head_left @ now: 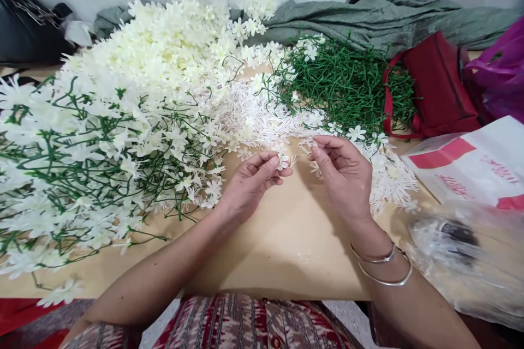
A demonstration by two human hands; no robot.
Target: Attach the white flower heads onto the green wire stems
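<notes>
My left hand (257, 177) pinches a small white artificial flower (283, 161), with fine pale stamens poking out at its right side. A short gap to the right, my right hand (344, 172) has thumb and forefinger pressed together near some white pieces; whatever lies between the fingertips is too small to make out. Behind both hands spreads a heap of thin white stamen pieces (254, 112). Green plastic stems (344, 79) are piled beyond my right hand. Left of my left hand lies a large mass of white flowers on green stems (135, 147).
Loose cream petals (164, 43) are heaped at the back left. A red bag (440, 87), a purple bag (499, 73), a white and red paper bag (470, 161) and clear plastic (483, 251) crowd the right. Grey-green cloth (347, 19) lies along the tiled wall. A black bag (30, 27) sits far left.
</notes>
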